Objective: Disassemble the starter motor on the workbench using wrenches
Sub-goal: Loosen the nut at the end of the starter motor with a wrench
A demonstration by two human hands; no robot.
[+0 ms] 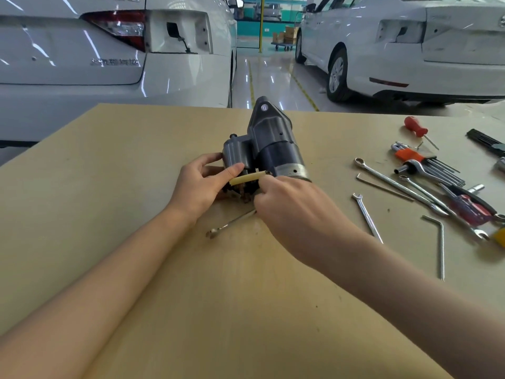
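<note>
Fingers of the left hand (pixel 200 184) steadied the starter motor (pixel 269 149), thumb pinching its yellow-sleeved lead (pixel 247 178); right hand (pixel 284 199) curled at the near terminals, grip unclear, combination wrench (pixel 231 223) lying below.

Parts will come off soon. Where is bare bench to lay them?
Bare bench lies left of the starter motor and near the front edge between the forearms. Right of the motor it is crowded with wrenches and hex keys.

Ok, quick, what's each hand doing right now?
Left hand: pinches the pale yellow sleeve on the grey starter motor.
Right hand: fingertips hidden at the sleeve's end; cannot tell.
</note>
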